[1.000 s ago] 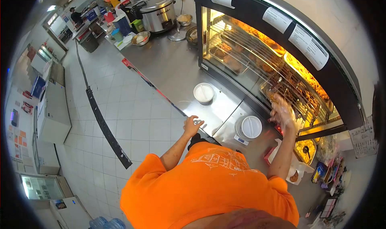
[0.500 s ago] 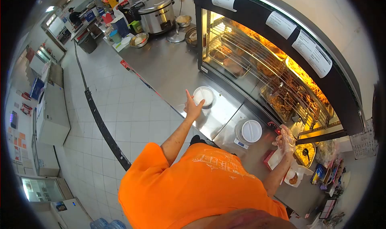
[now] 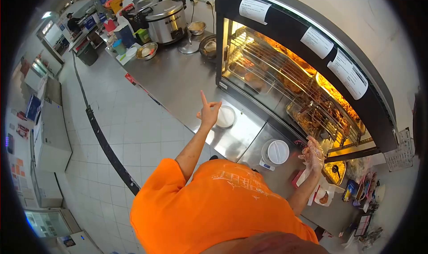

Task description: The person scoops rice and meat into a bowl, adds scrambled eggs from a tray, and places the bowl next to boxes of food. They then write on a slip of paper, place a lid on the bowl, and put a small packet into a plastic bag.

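My left hand [image 3: 208, 113] is bare and raised just left of a round white container [image 3: 225, 116] on the steel counter; its index finger points out and nothing is in it. My right hand [image 3: 313, 154], in a clear plastic glove, hovers by the lower right of the heated cabinet [image 3: 285, 69], fingers spread and holding nothing visible. Between the hands, a white divided round container [image 3: 278, 152] rests on a small scale [image 3: 266, 165]. Below my right hand lies an open box [image 3: 323, 196] with a piece of food in it.
A large rice cooker [image 3: 166, 22] and metal bowls [image 3: 146, 51] stand farther along the counter [image 3: 174, 80]. A yellow food tray [image 3: 334, 171] is beside the cabinet. A person [image 3: 73, 23] stands in the far background.
My left hand has shifted left and up, off the container it was beside. My right hand has stayed near the cabinet, its fingers now more spread. The camera view has shifted slightly.
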Action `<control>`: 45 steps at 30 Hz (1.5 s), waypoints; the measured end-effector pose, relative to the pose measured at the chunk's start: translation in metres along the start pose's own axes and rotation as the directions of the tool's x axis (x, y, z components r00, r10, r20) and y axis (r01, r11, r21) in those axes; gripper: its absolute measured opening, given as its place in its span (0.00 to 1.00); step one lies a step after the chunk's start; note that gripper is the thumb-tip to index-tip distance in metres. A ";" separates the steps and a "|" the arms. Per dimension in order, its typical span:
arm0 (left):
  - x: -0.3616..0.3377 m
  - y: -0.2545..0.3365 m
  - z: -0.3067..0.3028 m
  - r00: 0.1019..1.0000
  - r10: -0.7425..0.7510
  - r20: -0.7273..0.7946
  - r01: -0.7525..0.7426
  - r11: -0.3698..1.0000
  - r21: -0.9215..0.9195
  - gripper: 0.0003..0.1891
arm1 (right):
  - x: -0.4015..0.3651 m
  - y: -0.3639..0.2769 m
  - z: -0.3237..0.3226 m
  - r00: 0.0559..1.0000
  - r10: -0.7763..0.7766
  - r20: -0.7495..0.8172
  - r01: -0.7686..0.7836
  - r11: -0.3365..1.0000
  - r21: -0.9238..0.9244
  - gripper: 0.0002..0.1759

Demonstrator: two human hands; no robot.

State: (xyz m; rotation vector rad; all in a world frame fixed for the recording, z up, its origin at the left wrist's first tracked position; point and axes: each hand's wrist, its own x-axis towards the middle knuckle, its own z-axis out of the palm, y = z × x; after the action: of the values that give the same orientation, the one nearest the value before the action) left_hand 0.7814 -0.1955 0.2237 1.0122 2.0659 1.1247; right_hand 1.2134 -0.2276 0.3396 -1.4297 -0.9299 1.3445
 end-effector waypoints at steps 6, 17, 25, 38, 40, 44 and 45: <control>-0.003 0.001 -0.027 0.953 0.000 0.302 -0.082 0.962 0.260 0.52 | -0.005 0.001 0.025 0.994 0.095 -0.050 -0.096 0.995 -0.019 0.20; -0.023 -0.043 -0.021 0.953 0.045 0.301 -0.096 0.983 0.158 0.41 | 0.020 0.016 -0.013 0.971 0.006 -0.239 -0.105 0.909 -0.404 0.20; -0.038 -0.082 -0.001 0.742 -0.065 0.667 -0.032 0.991 0.132 0.35 | 0.058 0.046 -0.078 0.932 -0.287 -0.223 -0.248 -0.054 -0.967 0.27; -0.104 -0.091 0.003 0.792 -0.174 0.586 0.165 0.984 0.068 0.33 | 0.122 0.008 -0.111 0.632 -0.772 -0.058 -0.113 -0.018 -0.993 0.33; -0.114 -0.085 0.008 0.803 -0.181 0.567 0.168 0.983 0.076 0.33 | 0.146 -0.002 -0.121 0.787 -0.613 -0.071 -0.047 0.055 -0.997 0.29; -0.132 -0.097 0.016 0.789 -0.207 0.579 0.202 0.977 0.074 0.31 | 0.118 -0.053 -0.093 0.963 -0.188 0.193 0.213 0.097 -0.972 0.18; -0.139 -0.096 0.016 0.798 -0.221 0.561 0.222 0.973 0.066 0.31 | 0.124 -0.043 -0.093 0.951 -0.185 0.248 0.285 0.210 -0.935 0.15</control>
State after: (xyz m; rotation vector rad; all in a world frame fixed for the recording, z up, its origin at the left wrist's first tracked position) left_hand 0.8367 -0.3378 0.1502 0.9298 1.6381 0.6032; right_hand 1.3223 -0.1099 0.3420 -1.9721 -2.2072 0.4428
